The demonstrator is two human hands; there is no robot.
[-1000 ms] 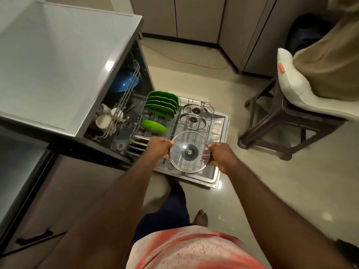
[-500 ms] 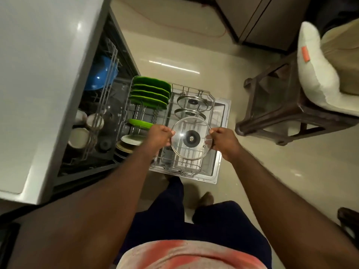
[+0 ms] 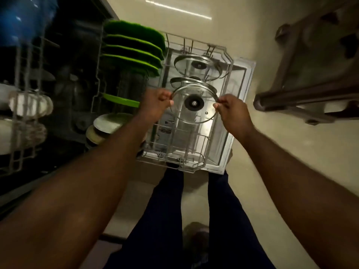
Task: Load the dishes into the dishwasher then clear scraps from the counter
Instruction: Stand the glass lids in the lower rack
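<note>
A round glass lid [image 3: 194,111] with a steel rim and a dark centre knob hangs tilted over the pulled-out lower rack [image 3: 209,150] of the dishwasher. My left hand [image 3: 155,105] pinches its left rim and my right hand [image 3: 231,111] pinches its right rim. Two more glass lids [image 3: 196,64] stand in the rack just behind it. Several green plates [image 3: 134,47] stand on edge at the rack's far left, and one green plate [image 3: 120,100] stands nearer, beside my left hand.
The open dishwasher door [image 3: 239,117] lies under the rack. White cups [image 3: 29,105] and a blue bowl [image 3: 21,22] sit in the upper rack at left. Pale plates [image 3: 108,123] stand beside my left forearm. A dark wooden stool [image 3: 310,80] stands to the right on the tiled floor.
My head has leaned closer over the rack, so the counter top has left the view. Both hands have carried the glass lid down and forward, close behind the second standing lid.
</note>
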